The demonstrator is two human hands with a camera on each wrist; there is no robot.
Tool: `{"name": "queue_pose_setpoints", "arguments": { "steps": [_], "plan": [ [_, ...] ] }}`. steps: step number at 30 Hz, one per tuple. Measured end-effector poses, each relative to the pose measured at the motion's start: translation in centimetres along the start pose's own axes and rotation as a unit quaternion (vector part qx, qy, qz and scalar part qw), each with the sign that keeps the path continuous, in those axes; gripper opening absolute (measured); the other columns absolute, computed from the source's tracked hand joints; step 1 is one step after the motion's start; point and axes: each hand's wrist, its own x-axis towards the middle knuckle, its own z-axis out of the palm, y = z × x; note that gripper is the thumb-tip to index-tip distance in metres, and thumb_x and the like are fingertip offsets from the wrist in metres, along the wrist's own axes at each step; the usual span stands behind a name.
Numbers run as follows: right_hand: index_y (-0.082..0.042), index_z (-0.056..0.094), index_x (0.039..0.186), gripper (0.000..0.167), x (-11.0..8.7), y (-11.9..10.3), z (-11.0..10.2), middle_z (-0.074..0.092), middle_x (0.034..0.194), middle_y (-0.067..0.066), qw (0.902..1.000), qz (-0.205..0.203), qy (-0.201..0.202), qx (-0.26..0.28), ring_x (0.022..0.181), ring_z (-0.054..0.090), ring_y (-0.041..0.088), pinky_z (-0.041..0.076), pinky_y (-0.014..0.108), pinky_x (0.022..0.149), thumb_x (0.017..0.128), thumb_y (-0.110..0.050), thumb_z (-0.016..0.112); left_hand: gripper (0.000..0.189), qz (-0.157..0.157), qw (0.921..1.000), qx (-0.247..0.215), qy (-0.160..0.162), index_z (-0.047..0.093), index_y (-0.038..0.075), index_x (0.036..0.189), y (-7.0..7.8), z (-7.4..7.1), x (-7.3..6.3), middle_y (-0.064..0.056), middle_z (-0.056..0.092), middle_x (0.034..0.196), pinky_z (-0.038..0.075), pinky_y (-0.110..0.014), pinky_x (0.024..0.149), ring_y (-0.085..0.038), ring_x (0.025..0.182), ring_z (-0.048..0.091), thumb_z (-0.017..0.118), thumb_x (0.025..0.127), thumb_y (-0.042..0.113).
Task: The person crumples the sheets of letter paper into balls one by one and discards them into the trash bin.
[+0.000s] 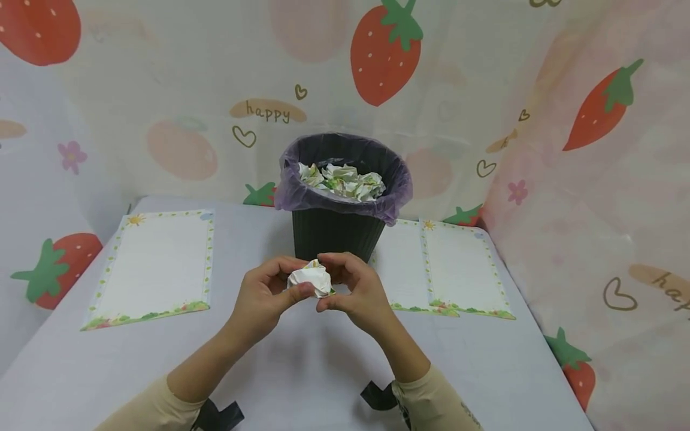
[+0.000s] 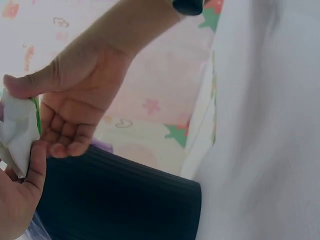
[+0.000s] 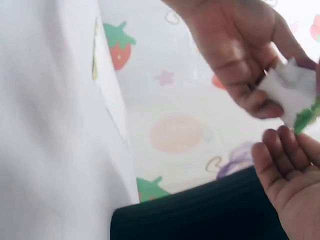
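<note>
A crumpled ball of white paper [image 1: 311,279] with bits of green print is held up between the two hands, in front of the bin. My left hand [image 1: 262,292] grips it from the left, thumb across its near face. From the right, my right hand [image 1: 360,291] has its index finger and thumb curled about the paper's edge. The right wrist view has the crumpled paper [image 3: 292,90] in the left fingers, its green edge at the right fingertips. In the left wrist view, the right hand [image 2: 82,87] lays an extended digit on the paper's top, other fingers loosely bent.
Behind the hands stands a dark ribbed bin [image 1: 336,233] lined with a purple bag [image 1: 396,191], holding several crumpled papers [image 1: 345,179]. A flat bordered sheet [image 1: 156,263] lies at left; two overlapping sheets [image 1: 468,269] lie at right. Strawberry-print cloth [image 1: 215,60] hangs around the white table [image 1: 178,341].
</note>
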Motion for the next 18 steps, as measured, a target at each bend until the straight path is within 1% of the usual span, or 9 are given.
{"name": "queue_pose_setpoints", "arguments": {
  "steps": [1,4,6,9,11,13,16,18],
  "plan": [
    [0.002,0.063,0.132,0.085,0.0,0.0,0.2,0.064,0.115,0.018,0.9998,-0.003,0.003,0.017,0.101,0.065,0.016,0.057,0.028,0.088,0.071,-0.055,0.078,0.021,-0.003,0.9999,-0.01,-0.001,0.068,-0.004,0.107,0.0,0.0,0.0,-0.008,0.068,0.115,0.061,-0.026,0.081,-0.018,0.097,0.069,0.078,0.088,-0.002],
    [0.004,0.065,0.13,0.078,-0.2,0.0,0.6,0.063,0.112,0.016,0.9987,-0.005,0.012,0.049,0.1,0.065,0.015,0.056,0.026,0.089,0.076,-0.051,0.079,0.017,-0.009,0.9993,-0.036,0.003,0.067,-0.008,0.104,0.0,0.1,0.0,-0.009,0.068,0.115,0.062,-0.03,0.082,-0.02,0.1,0.069,0.076,0.089,-0.003],
    [0.005,0.064,0.13,0.074,-0.2,-0.2,0.8,0.063,0.115,0.013,0.9967,0.008,0.016,0.079,0.103,0.065,0.015,0.057,0.025,0.089,0.079,-0.046,0.081,0.017,-0.02,0.999,-0.04,0.011,0.067,-0.007,0.103,0.0,0.1,0.0,-0.009,0.068,0.118,0.061,-0.03,0.085,-0.021,0.106,0.069,0.076,0.089,-0.003],
    [0.008,0.061,0.132,0.07,-0.1,-0.3,1.0,0.064,0.124,0.008,0.9888,0.049,0.015,0.14,0.109,0.064,0.015,0.058,0.025,0.089,0.082,-0.036,0.084,0.018,-0.044,0.9985,-0.019,0.026,0.07,-0.003,0.105,0.1,0.2,0.1,-0.009,0.064,0.126,0.06,-0.029,0.088,-0.02,0.117,0.064,0.078,0.089,0.002],
    [0.01,0.058,0.134,0.069,-0.1,-0.4,1.0,0.065,0.128,0.006,0.9806,0.079,0.017,0.178,0.112,0.064,0.016,0.059,0.026,0.089,0.084,-0.029,0.085,0.019,-0.057,0.9979,-0.001,0.029,0.071,0.001,0.106,0.2,0.3,0.2,-0.009,0.062,0.127,0.06,-0.029,0.089,-0.02,0.117,0.064,0.079,0.089,0.005],
    [0.011,0.056,0.134,0.068,-0.2,-0.5,1.1,0.066,0.128,0.005,0.9748,0.1,0.021,0.198,0.113,0.065,0.016,0.059,0.027,0.09,0.084,-0.024,0.085,0.019,-0.063,0.9975,0.014,0.03,0.072,0.002,0.106,0.2,0.3,0.2,-0.009,0.062,0.125,0.06,-0.028,0.088,-0.02,0.114,0.066,0.079,0.089,0.007],
    [0.013,0.056,0.131,0.067,-0.3,-0.6,1.3,0.068,0.125,0.005,0.9716,0.111,0.032,0.206,0.111,0.065,0.015,0.059,0.026,0.09,0.083,-0.022,0.086,0.018,-0.062,0.9977,0.0,0.025,0.071,0.0,0.105,0.1,0.3,0.1,-0.01,0.063,0.117,0.061,-0.028,0.085,-0.022,0.103,0.069,0.079,0.089,0.005],
    [0.015,0.056,0.128,0.066,-0.3,-0.8,1.5,0.069,0.121,0.004,0.9715,0.11,0.042,0.206,0.107,0.065,0.015,0.059,0.025,0.089,0.083,-0.022,0.087,0.018,-0.055,0.9981,-0.016,0.023,0.071,-0.002,0.106,0.0,0.4,0.0,-0.009,0.063,0.114,0.061,-0.029,0.085,-0.022,0.103,0.068,0.078,0.089,0.003]
  ]
}}
